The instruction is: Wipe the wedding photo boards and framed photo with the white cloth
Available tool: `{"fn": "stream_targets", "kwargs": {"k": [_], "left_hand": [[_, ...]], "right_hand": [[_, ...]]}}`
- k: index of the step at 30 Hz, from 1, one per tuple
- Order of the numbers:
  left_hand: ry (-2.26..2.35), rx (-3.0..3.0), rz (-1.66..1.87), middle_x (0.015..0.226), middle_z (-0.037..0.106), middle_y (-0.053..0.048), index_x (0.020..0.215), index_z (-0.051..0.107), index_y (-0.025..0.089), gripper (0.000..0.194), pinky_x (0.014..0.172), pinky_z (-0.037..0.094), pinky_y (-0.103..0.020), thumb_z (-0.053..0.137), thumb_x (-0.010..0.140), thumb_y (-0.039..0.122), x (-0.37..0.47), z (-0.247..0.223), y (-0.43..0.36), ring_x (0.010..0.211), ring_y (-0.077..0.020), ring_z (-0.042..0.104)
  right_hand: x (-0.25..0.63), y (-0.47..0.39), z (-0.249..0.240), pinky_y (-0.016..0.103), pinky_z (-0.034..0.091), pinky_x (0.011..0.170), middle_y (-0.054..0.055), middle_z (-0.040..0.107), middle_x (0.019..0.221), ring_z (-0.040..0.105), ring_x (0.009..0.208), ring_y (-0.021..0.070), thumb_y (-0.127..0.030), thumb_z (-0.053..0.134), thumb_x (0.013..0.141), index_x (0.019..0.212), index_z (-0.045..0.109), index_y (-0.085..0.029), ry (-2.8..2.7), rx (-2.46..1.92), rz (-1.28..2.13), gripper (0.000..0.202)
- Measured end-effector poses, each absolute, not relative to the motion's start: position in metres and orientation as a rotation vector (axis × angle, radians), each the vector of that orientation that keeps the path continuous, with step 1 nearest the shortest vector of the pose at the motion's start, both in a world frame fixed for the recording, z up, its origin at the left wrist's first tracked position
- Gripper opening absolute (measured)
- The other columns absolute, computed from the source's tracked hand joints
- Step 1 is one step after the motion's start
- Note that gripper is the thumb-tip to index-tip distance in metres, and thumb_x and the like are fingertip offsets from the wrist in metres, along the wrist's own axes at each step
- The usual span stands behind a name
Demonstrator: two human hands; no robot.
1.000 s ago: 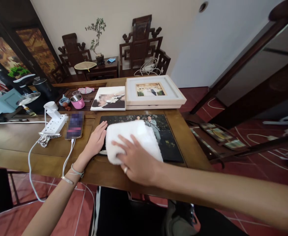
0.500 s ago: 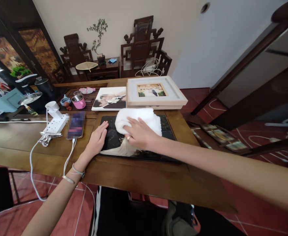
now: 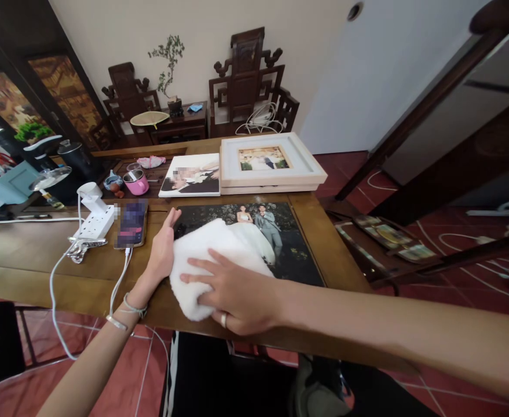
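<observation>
A dark wedding photo panel [image 3: 297,243] lies flat on the wooden table [image 3: 150,301], showing a couple in a white dress and a grey suit. Over its lower left part and the table's front edge spreads a white cloth [image 3: 206,249]. My right hand [image 3: 237,292] presses on the cloth from above, fingers spread over it, a ring on one finger. My left hand [image 3: 164,243] rests on its side at the panel's left edge, fingers extended and holding nothing, beside the cloth.
Behind the panel lie a white-edged photo print [image 3: 191,176] and a light wooden picture frame [image 3: 275,188]. To the left are a phone [image 3: 131,223], a white power strip [image 3: 98,223] with cables, and a pink cup [image 3: 136,182]. Chairs stand beyond the table.
My right hand and the white cloth have moved toward me and to the left, uncovering the couple in the photo. My left hand has turned onto its side and shifted slightly left.
</observation>
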State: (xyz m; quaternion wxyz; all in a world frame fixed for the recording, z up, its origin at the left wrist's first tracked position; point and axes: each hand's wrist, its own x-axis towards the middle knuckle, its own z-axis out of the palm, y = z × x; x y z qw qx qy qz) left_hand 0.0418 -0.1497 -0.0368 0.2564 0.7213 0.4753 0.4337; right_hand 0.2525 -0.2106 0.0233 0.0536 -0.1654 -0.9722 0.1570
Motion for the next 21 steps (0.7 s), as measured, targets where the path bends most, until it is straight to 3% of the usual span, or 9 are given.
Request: {"fn": "stream_targets", "kwargs": {"k": [4,9,12,17,21], "left_hand": [[1.366,2.123,1.015,0.144,0.047,-0.013,0.136,0.048,0.011,0.059,0.116,0.026,-0.039,0.023,0.098,0.049,0.046,-0.033,-0.152,0.136,-0.0205,0.04],[1.402,2.201,0.873,0.14,0.05,-0.012,0.132,0.053,0.013,0.049,0.115,0.027,-0.045,0.033,0.097,0.04,0.05,-0.032,-0.15,0.137,-0.0224,0.038],[1.403,2.239,0.844,0.14,0.051,-0.013,0.129,0.056,0.012,0.046,0.115,0.027,-0.045,0.038,0.096,0.037,0.049,-0.033,-0.148,0.136,-0.0228,0.039],[1.405,2.307,0.815,0.14,0.05,-0.012,0.128,0.057,0.013,0.043,0.115,0.026,-0.046,0.041,0.094,0.035,0.046,-0.036,-0.147,0.136,-0.0233,0.04],[1.403,2.334,0.821,0.137,0.054,-0.013,0.126,0.058,0.013,0.041,0.115,0.028,-0.045,0.042,0.094,0.033,0.044,-0.037,-0.147,0.132,-0.0229,0.046]], "right_hand": [[0.278,-0.208,0.025,0.057,0.025,0.108,0.013,0.061,0.127,0.039,0.133,0.0301,-0.018,0.052,0.079,0.099,0.068,-0.017,-2.859,-0.561,0.586,0.026],[0.295,-0.171,0.019,0.053,0.037,0.099,0.017,0.06,0.123,0.05,0.119,0.0337,-0.025,0.045,0.086,0.099,0.064,-0.017,-2.593,-1.051,0.545,0.025],[0.283,-0.137,0.016,0.049,0.041,0.09,0.017,0.066,0.109,0.055,0.106,0.0342,-0.027,0.041,0.089,0.094,0.062,-0.016,-2.437,-1.232,0.607,0.025],[0.237,-0.092,0.022,0.032,0.043,0.081,0.009,0.068,0.106,0.06,0.093,0.0231,-0.024,0.04,0.09,0.091,0.06,-0.018,-2.405,-1.108,0.699,0.021],[0.218,-0.082,0.026,0.03,0.042,0.081,0.008,0.068,0.108,0.06,0.094,0.0221,-0.024,0.041,0.09,0.094,0.062,-0.018,-2.432,-1.037,0.714,0.021]]}}
